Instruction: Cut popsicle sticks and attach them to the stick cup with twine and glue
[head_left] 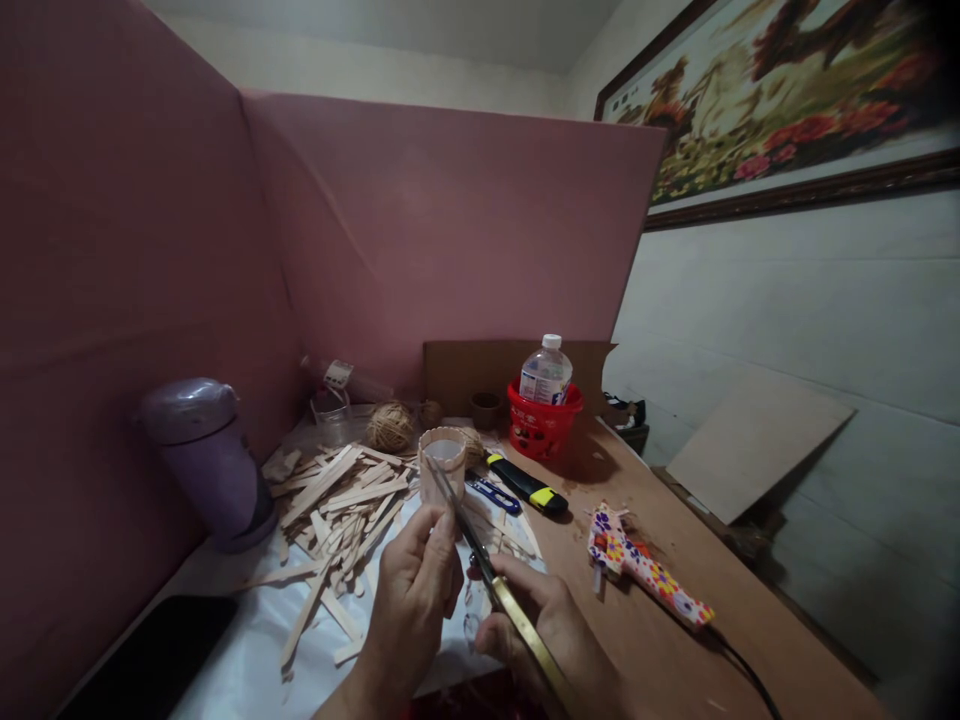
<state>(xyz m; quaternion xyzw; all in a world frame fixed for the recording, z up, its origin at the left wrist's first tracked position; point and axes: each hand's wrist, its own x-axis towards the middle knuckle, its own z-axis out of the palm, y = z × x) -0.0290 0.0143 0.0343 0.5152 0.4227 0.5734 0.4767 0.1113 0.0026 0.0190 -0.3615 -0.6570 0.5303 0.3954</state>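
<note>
My right hand is wrapped round the gold handles of a pair of scissors, whose dark blades point up and away to the left. My left hand is closed beside the blades, thumb and fingers pinched together; what it holds is too small or hidden to name. Just beyond the fingertips stands a small round cup of wooden sticks with a scalloped rim. Wooden craft sticks lie in a loose heap left of the cup, on a white sheet.
Right of the cup are blue snips, a black-and-yellow cutter and a flowered glue gun. Behind stand a twine ball and a red bucket holding a plastic bottle. A purple tumbler is at left.
</note>
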